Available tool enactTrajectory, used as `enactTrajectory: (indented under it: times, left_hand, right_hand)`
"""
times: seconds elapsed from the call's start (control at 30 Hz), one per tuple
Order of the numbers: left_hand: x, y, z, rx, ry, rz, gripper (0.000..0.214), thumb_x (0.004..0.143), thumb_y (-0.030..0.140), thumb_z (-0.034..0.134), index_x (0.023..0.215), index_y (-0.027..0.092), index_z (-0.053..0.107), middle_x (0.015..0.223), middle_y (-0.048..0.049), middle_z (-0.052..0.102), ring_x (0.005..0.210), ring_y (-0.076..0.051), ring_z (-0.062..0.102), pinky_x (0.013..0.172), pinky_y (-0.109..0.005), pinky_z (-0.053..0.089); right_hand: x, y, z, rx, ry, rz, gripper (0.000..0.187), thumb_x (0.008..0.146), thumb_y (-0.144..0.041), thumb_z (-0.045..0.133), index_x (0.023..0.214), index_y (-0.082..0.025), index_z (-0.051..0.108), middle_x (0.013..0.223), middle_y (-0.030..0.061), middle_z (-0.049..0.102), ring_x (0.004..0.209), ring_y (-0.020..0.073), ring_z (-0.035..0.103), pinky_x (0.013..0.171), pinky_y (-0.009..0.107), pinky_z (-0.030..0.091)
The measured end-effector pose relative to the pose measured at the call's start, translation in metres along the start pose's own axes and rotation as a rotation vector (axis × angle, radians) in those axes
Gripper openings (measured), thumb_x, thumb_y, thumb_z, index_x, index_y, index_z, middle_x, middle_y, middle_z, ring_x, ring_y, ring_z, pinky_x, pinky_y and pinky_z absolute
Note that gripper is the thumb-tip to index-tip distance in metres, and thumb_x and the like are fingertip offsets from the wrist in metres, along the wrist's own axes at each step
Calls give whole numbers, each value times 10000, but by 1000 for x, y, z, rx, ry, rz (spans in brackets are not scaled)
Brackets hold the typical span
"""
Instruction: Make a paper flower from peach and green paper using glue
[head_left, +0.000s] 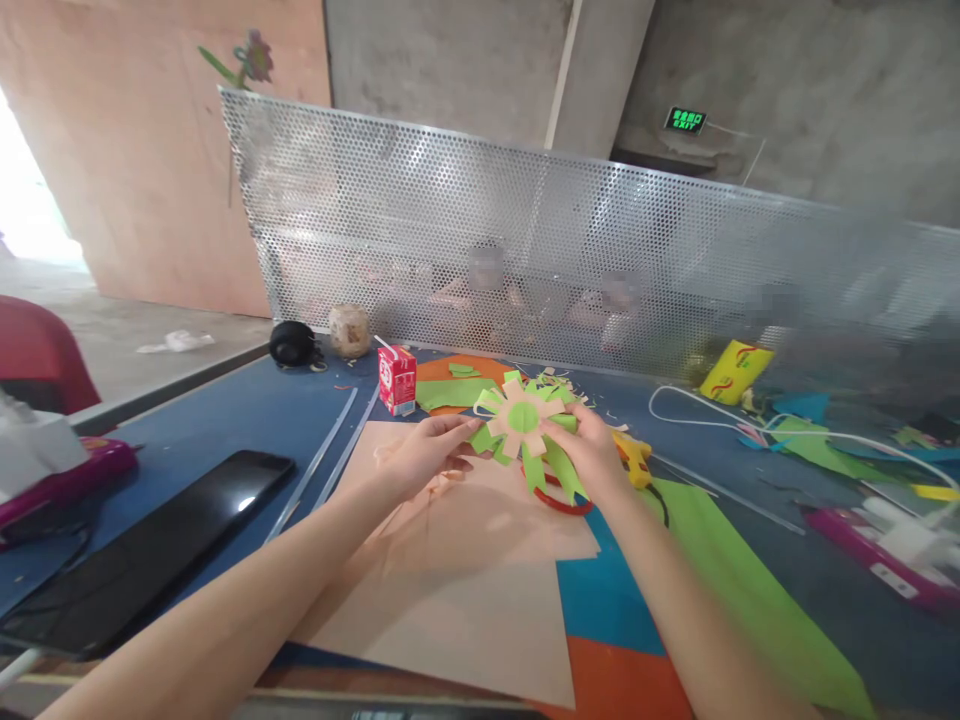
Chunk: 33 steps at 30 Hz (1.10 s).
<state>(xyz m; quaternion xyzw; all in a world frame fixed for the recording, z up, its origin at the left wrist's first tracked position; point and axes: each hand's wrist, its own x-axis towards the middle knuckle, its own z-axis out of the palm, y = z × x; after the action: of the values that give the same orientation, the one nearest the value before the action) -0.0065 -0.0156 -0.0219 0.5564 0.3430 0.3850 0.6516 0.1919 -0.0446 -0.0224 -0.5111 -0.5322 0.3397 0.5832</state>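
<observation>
A paper flower (523,417) with a green round centre, peach petals and green strips behind is held up over the table between both hands. My left hand (433,452) pinches its left edge. On the flower's right side, the thumb and fingers of my right hand (589,445) are closed on it. Peach paper sheets (465,620) lie beneath, with thin peach scraps near my left hand. Below the flower shows part of a red ring (562,506), such as scissors handles have. Just right of my right hand lies a yellow glue gun (636,458), partly hidden.
A black phone (150,550) lies at left, near clear glue sticks (319,460). A red drink carton (397,380) stands behind the peach sheets. Green paper (750,580), a white cable (750,428) and a purple power strip (874,550) are at right. A perforated metal screen (420,220) borders the back.
</observation>
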Motion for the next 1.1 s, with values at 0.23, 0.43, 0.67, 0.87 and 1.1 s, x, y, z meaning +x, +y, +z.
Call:
enactTrajectory:
  times: [0.23, 0.43, 0.67, 0.87, 1.1]
  left_hand:
    - [-2, 1, -2, 114, 37, 36, 314, 638, 431, 606, 761, 143, 595, 728, -19, 506, 641, -99, 503, 542, -211, 402]
    - [1, -4, -4, 148, 66, 32, 310, 582, 393, 659, 778, 155, 631, 800, -31, 545, 638, -90, 463, 571, -220, 406]
    - [3, -7, -8, 103, 102, 37, 265, 602, 394, 649, 735, 167, 625, 788, -19, 525, 669, -98, 470, 579, -225, 418]
    - [5, -5, -10, 108, 113, 49, 279, 605, 377, 652, 771, 155, 629, 852, -40, 559, 691, -105, 499, 595, -225, 426]
    - [2, -1, -8, 154, 140, 79, 430, 619, 419, 633, 977, 188, 573, 973, -73, 587, 782, -157, 575, 623, -257, 448]
  right_hand:
    - [3, 6, -1, -142, 3, -86, 283, 630, -383, 592, 840, -198, 549, 779, 35, 641, 714, 202, 598, 657, 328, 442]
    - [1, 2, 0, -154, -15, -109, 247, 614, -352, 610, 793, -193, 549, 758, 24, 631, 691, 187, 590, 627, 299, 438]
    - [-2, 0, 1, 63, -100, -10, 287, 657, -388, 576, 887, -217, 562, 759, 21, 628, 670, 179, 590, 619, 298, 466]
    - [-3, -3, 2, 217, -179, 60, 318, 645, -320, 604, 945, -231, 545, 850, 21, 637, 721, 174, 607, 629, 290, 485]
    - [0, 0, 2, 301, -88, 28, 294, 634, -289, 620, 909, -215, 545, 906, 37, 638, 793, 195, 610, 697, 322, 495]
